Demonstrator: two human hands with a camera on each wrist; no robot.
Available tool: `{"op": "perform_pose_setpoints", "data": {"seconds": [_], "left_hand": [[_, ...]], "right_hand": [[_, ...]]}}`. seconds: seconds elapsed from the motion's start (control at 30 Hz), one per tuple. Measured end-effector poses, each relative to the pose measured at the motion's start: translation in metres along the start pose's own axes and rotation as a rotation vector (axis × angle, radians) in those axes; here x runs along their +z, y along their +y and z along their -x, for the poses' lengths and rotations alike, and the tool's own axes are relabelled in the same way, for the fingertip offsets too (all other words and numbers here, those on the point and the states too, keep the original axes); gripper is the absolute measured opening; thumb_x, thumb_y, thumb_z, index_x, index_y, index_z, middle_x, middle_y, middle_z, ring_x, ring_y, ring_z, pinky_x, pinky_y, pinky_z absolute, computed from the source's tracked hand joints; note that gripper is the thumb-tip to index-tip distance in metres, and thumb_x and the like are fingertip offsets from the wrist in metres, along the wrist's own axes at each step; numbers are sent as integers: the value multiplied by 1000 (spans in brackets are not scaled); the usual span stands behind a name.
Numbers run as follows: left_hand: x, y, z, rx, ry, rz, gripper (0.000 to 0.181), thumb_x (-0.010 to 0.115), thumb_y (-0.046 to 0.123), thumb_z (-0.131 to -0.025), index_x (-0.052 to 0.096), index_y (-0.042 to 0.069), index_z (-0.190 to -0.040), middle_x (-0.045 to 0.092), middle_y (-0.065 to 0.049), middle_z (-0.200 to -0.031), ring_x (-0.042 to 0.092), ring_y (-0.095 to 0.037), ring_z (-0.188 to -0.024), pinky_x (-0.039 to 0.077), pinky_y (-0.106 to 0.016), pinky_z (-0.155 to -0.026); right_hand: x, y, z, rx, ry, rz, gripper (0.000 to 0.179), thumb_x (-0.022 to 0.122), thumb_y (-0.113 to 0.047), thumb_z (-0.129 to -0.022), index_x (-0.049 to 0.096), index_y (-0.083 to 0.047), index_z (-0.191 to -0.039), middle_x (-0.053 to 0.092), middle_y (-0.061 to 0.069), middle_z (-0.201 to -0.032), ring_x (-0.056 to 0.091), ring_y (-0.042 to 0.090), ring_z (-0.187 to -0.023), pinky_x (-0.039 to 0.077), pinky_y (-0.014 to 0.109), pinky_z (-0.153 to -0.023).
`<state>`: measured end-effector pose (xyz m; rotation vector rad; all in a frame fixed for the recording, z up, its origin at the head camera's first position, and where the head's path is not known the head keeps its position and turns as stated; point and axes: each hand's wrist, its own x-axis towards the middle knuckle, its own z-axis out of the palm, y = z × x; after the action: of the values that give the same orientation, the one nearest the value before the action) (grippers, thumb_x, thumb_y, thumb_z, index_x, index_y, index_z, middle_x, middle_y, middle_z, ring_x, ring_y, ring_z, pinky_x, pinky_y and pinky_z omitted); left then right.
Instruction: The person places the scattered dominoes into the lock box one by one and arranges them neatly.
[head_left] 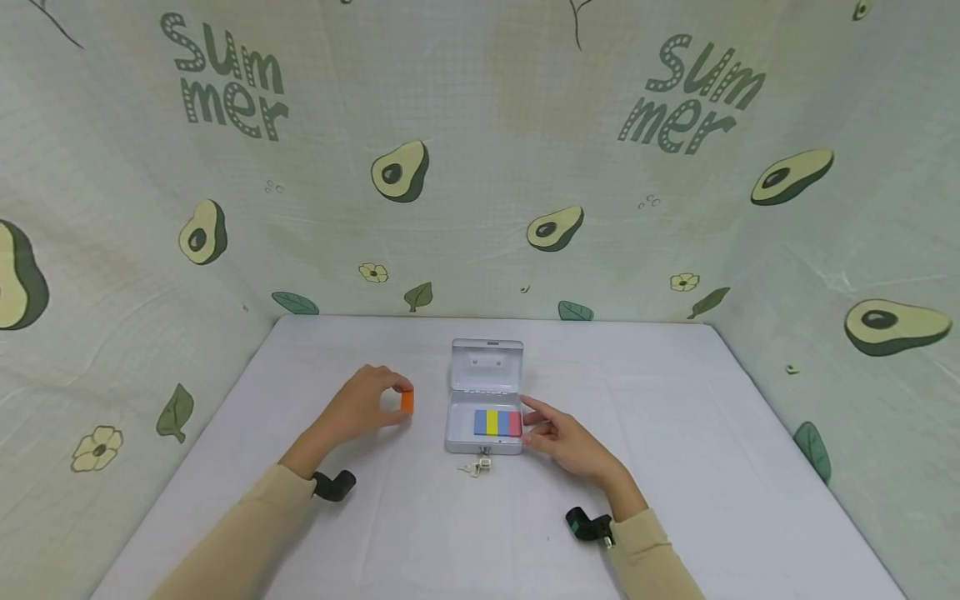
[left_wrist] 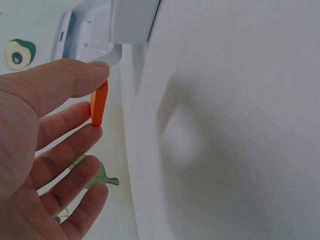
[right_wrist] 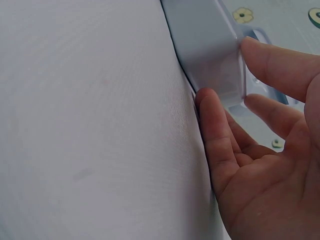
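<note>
Left of the box, my left hand (head_left: pixel 369 404) pinches a small orange block (head_left: pixel 407 402) between thumb and fingertips. In the left wrist view the orange block (left_wrist: pixel 99 103) is thin and stands upright, with the last fingers spread loosely. A grey metal cash box (head_left: pixel 457 425) stands with its lid (head_left: pixel 486 367) raised at the back. Inside, a row of blue, yellow and red blocks (head_left: pixel 492 422) lies toward the right wall. My right hand (head_left: pixel 570 446) rests its fingertips against the right side of the box (right_wrist: pixel 212 55), fingers loosely bent.
Two small keys on a ring (head_left: pixel 476 467) hang at the lock on the front of the box. A white cloth covers the table (head_left: pixel 420 533). Fabric walls printed with avocados (head_left: pixel 401 171) enclose the back and both sides.
</note>
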<state>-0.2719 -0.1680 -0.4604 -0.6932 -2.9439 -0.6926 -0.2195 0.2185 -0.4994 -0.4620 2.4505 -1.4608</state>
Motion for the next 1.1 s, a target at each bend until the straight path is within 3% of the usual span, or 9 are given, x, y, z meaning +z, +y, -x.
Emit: {"op": "perform_pose_setpoints", "data": {"seconds": [0.67,1.1], "left_hand": [[13,30,4,-13,28,63,38,90,25,-86,75,21,-122,70,5,-115,56,-22,-114,52,-45,-101],[20,49,-2,18,40,76,38,90,24,-85,76,22,-121,71,6,-113,56,-20,-112,53,-42,-99]], "right_hand": [[0,3,0,-4,5,-8,67,71,-21,-104,42,-12,-163,62,15,-142,65,23,-115,52,24,-92],[0,2,0,-5,10,8,67,71,-22,-104,42,-13,-163,63,14,-142,65,22,-115,52,25,-93]]}}
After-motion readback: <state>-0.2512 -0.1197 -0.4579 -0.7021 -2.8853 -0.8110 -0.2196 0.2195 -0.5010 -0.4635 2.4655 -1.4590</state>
